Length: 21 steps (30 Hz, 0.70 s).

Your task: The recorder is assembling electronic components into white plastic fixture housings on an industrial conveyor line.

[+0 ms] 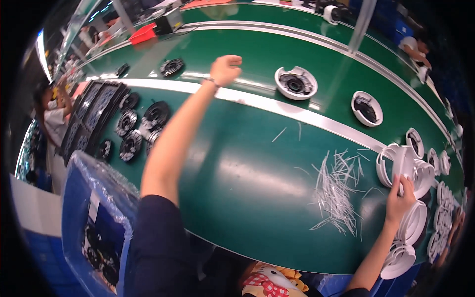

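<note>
My left hand [225,68] is stretched far out over the green conveyor belt [247,54], fingers curled shut, and I see nothing in it. It hovers just beyond the silver rail [277,106]. The nearest part is a white round housing with a black insert [296,83] to its right. My right hand [400,197] rests on a stack of white round housings [413,171] at the right edge of the green table [237,198], fingers laid on a rim. A heap of thin white strips [336,190] lies left of that hand.
Several black round fan-like parts [133,128] lie at the table's left beside dark trays [89,116]. A blue bin lined with clear plastic [96,218] stands at my lower left. Another white housing [367,108] rides the belt. A person sits at far left [52,111].
</note>
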{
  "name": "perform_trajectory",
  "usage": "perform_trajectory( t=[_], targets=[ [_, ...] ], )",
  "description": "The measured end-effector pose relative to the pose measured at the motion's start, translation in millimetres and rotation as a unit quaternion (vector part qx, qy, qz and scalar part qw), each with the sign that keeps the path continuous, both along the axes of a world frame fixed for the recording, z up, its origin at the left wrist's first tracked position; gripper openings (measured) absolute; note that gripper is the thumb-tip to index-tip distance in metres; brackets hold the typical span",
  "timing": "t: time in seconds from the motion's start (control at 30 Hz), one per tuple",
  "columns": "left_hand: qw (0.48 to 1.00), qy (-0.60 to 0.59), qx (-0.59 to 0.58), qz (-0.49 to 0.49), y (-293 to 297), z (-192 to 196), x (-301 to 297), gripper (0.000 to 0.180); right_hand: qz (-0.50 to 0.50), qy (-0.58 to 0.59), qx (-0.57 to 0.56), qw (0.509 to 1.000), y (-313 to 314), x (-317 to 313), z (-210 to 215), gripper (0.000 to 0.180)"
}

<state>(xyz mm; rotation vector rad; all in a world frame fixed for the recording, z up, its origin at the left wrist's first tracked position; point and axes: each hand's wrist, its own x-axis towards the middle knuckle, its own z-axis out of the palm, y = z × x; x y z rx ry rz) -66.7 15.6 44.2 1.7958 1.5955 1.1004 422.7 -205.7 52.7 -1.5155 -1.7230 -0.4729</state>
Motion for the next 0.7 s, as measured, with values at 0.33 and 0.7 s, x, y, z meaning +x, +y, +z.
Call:
perform_trajectory(
  t=[0.33,0.7],
  targets=[
    [0.748,0.628,-0.2,-0.072,-190,36,-100,0.061,0.383,0.003,-0.105,0.918,-68,-164,28,0.015],
    [0.952,0.225,-0.13,-0.161,-161,20,-22,0.044,0.337,-0.108,-0.328,0.876,-89,-218,8,0.07]
  ],
)
